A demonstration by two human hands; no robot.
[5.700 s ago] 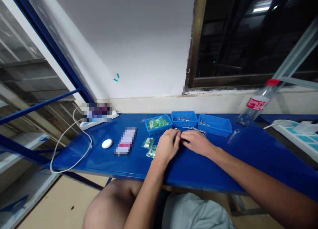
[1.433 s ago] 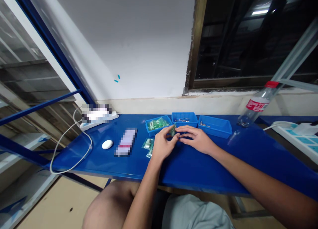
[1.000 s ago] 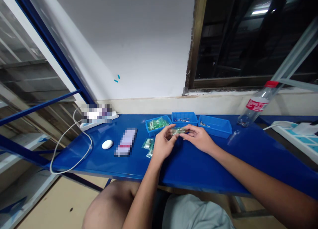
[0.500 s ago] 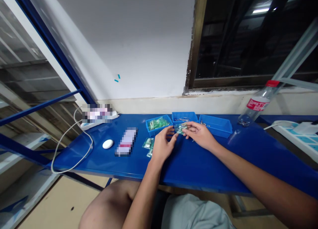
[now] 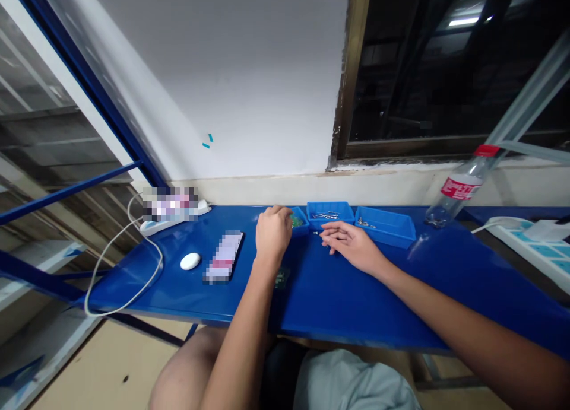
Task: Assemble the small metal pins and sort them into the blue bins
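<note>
My left hand (image 5: 273, 235) is over the left blue bin (image 5: 301, 227), which holds green packets (image 5: 295, 221). Its back faces me, so its fingertips and anything between them are hidden. My right hand (image 5: 350, 241) hovers in front of the middle blue bin (image 5: 330, 223), its fingers loosely bent and slightly apart. I see no packet in it. A tiny pale piece, perhaps a screw (image 5: 316, 232), shows just left of its fingertips. Beside my left wrist lies a green packet (image 5: 280, 278) on the table, partly covered by the forearm.
Long thin metal parts (image 5: 327, 215) lie in the middle bin. The right blue bin (image 5: 392, 231) holds a few small metal pieces. A phone (image 5: 225, 256), a white oval object (image 5: 190, 261) and a cable (image 5: 122, 310) are at left. A plastic bottle (image 5: 461, 187) and a power strip (image 5: 534, 244) are at right.
The green packet that was between both hands is no longer visible there. My left hand has moved left and away to the left bin; my right hand has stayed near its place.
</note>
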